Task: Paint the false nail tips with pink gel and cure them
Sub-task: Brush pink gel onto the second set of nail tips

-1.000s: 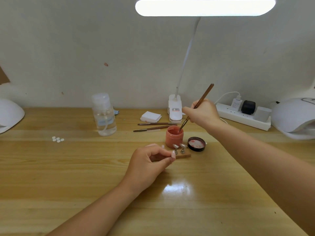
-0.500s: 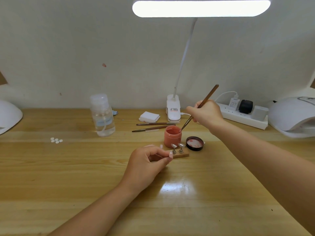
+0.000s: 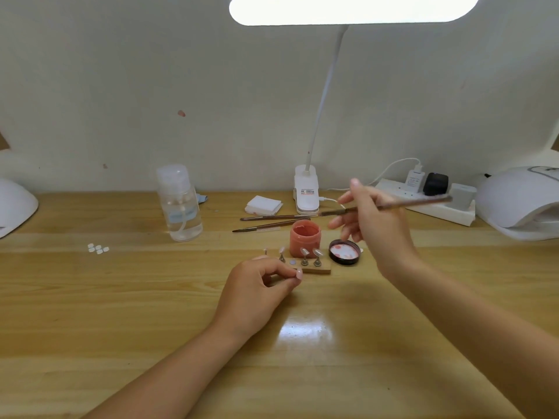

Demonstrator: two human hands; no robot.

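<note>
An open jar of pink gel (image 3: 305, 238) stands mid-table, its black lid (image 3: 345, 252) lying upturned to its right. In front of the jar a small wooden holder (image 3: 317, 270) carries several false nail tips (image 3: 304, 252) on metal stands. My left hand (image 3: 258, 287) pinches the holder's left end, fingers curled. My right hand (image 3: 373, 220) hovers above and right of the jar, gripping a thin brown brush (image 3: 414, 203) that lies nearly level, bristle end pointing left over the jar.
Two spare brushes (image 3: 272, 222) lie behind the jar beside a white pad stack (image 3: 262, 205). A clear pump bottle (image 3: 179, 204) stands left, loose nail tips (image 3: 98, 248) farther left. White curing lamps (image 3: 520, 201) sit at both table ends; a power strip (image 3: 429, 195) and clip lamp (image 3: 307, 189) line the wall.
My right hand lifted the brush out of the jar, moved right and swung it from steeply tilted to nearly level. My left hand stays on the holder.
</note>
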